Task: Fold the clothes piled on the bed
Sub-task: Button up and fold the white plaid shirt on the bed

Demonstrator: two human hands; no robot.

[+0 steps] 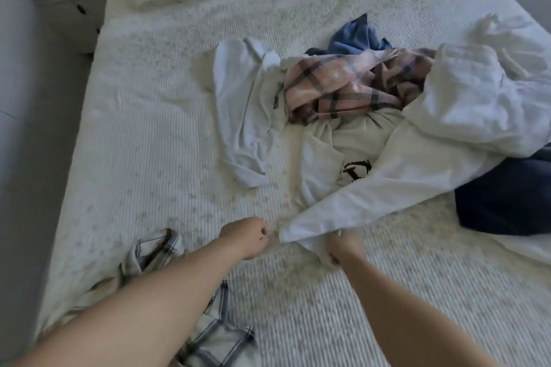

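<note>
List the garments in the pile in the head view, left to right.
Pale blue garment → pink plaid shirt → white shirt, whose end the right hand grips → navy garment.

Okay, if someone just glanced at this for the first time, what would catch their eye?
Both hands at bottom center: the right hand grips the end of a white garment stretching from the pile, the left hand curled beside it. Behind, a pink plaid garment tops the heap mid-bed.
</note>
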